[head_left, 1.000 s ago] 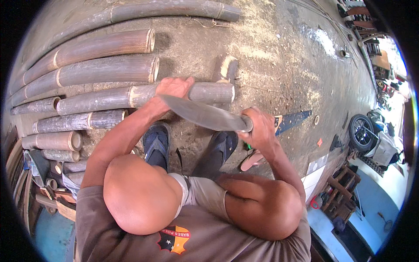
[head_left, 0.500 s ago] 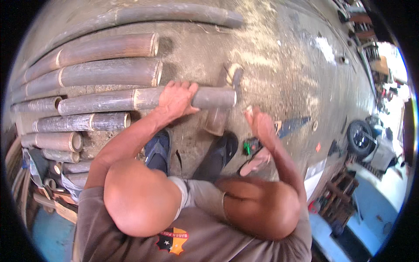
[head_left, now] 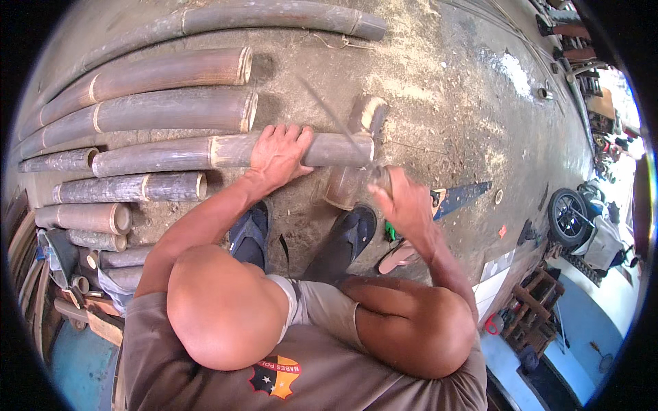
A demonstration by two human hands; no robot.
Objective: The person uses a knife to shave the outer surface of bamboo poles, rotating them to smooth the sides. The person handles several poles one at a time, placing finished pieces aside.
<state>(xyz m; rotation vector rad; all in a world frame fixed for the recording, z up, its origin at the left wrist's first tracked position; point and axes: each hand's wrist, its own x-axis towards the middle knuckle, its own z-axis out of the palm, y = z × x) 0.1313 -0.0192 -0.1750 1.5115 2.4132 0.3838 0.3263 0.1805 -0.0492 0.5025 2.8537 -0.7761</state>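
Reaching past two bare knees [head_left: 229,308], the person holds both arms out beyond the dark-shod feet [head_left: 250,236]. The right hand [head_left: 403,200] is closed around the handle of a long knife [head_left: 335,119], its blurred blade slanting over the right end of a bamboo pole [head_left: 240,150]; whether they touch cannot be told. The left hand [head_left: 279,155] grasps that pole from above. The pole crosses over a short log [head_left: 340,186]. Farther off lie two thicker poles [head_left: 178,109], then a long one.
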